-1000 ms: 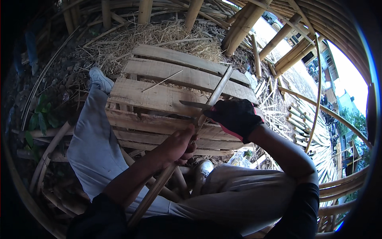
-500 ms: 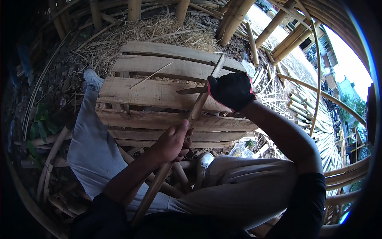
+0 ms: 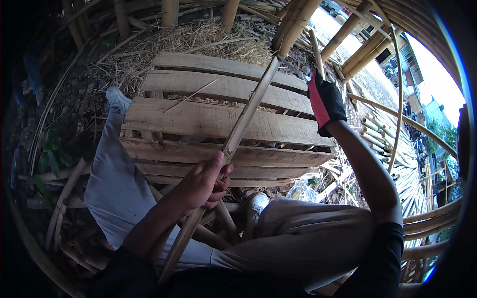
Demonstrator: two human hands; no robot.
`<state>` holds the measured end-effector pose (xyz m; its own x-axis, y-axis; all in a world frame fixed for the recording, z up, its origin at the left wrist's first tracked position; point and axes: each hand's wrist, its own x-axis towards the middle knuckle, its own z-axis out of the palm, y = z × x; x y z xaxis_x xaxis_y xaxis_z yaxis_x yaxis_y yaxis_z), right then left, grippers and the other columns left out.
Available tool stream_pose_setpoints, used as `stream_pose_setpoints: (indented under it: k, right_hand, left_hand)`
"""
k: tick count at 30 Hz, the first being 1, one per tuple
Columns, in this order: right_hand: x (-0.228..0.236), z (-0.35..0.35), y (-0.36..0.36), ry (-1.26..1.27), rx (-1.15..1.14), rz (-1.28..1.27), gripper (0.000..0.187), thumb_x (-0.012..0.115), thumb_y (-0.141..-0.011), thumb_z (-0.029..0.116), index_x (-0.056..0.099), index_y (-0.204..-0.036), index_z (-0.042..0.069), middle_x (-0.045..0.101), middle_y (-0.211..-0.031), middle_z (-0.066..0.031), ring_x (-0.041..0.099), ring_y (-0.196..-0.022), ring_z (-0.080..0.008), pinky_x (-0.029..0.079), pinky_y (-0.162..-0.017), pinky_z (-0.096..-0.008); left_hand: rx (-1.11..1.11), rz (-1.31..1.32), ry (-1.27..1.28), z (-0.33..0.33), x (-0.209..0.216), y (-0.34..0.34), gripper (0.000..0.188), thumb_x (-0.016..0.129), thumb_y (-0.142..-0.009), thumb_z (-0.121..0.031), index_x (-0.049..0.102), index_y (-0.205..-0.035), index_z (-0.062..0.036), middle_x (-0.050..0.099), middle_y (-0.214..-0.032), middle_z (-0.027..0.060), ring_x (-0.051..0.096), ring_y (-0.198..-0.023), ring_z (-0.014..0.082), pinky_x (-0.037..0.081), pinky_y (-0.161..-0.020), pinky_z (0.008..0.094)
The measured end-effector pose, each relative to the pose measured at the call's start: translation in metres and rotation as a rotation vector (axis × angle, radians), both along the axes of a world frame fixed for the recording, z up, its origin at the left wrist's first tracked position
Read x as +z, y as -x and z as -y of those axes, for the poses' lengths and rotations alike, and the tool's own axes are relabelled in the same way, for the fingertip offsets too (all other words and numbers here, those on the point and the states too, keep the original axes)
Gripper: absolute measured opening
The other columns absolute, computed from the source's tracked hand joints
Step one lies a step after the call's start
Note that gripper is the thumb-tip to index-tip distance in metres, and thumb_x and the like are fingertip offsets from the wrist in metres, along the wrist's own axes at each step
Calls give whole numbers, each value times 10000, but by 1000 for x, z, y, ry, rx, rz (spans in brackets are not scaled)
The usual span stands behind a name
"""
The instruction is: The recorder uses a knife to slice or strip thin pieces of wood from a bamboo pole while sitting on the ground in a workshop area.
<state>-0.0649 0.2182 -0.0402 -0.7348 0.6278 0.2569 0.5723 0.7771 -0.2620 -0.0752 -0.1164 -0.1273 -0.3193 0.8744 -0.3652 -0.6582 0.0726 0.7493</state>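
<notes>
A long split bamboo strip [image 3: 251, 107] slants from my lap up across a slatted wooden pallet [image 3: 198, 111]. My bare left hand [image 3: 204, 181] is closed round its lower part, thumb along the top. Beyond the pallet's right side, my right hand [image 3: 326, 102], in a black and red glove, is closed on a knife. The dark knife blade [image 3: 294, 68] points up and left, its tip near the strip's far end; the handle is hidden in the glove. Whether blade and strip touch, I cannot tell.
A thin bamboo sliver [image 3: 191, 95] lies on the pallet. Straw-like shavings [image 3: 198, 39] are heaped behind it, near thick bamboo posts [image 3: 294, 27]. Cut bamboo poles [image 3: 380, 134] are stacked at the right. A clear plastic bag [image 3: 302, 191] lies by my shoe [image 3: 257, 201].
My right hand with the knife has moved right and outward along the strip to its far end. My left hand and the strip have shifted slightly left and nearer to me.
</notes>
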Motion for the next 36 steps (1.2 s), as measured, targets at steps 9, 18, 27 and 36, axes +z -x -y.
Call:
stream_pose_setpoints:
  k: [9, 18, 27, 36]
  right_hand:
    - [-9, 115, -18, -114, 377, 447, 674, 244, -1011, 500, 704, -748, 83, 663, -682, -171, 661, -708, -378, 525, -735, -462]
    - [-28, 78, -7, -338, 454, 503, 485, 289, -1022, 438, 687, -1018, 159, 663, -656, -125, 651, -626, -358, 512, -627, -480]
    - [-31, 63, 8, -320, 505, 452, 581, 274, -1011, 480, 688, -864, 100, 667, -663, -140, 661, -670, -360, 522, -683, -447]
    - [-21, 65, 17, -301, 485, 552, 551, 319, -996, 529, 702, -904, 144, 663, -652, -97, 672, -663, -323, 525, -642, -421]
  left_hand:
    - [11, -45, 51, -7, -2, -12, 451, 284, -1034, -526, 438, -958, -109, 345, -610, -50, 231, -428, 22, 180, -386, 204]
    - [-18, -57, 105, -15, -10, -11, 439, 280, -1046, -488, 459, -1000, -90, 340, -635, -54, 250, -468, 22, 197, -414, 199]
    - [-26, 8, 86, -20, -13, -6, 448, 279, -1038, -513, 458, -1004, -103, 338, -637, -48, 258, -459, 31, 225, -424, 205]
    - [-22, 12, 45, -24, -18, -2, 427, 275, -1041, -502, 450, -984, -118, 334, -605, -50, 249, -436, 35, 212, -398, 222]
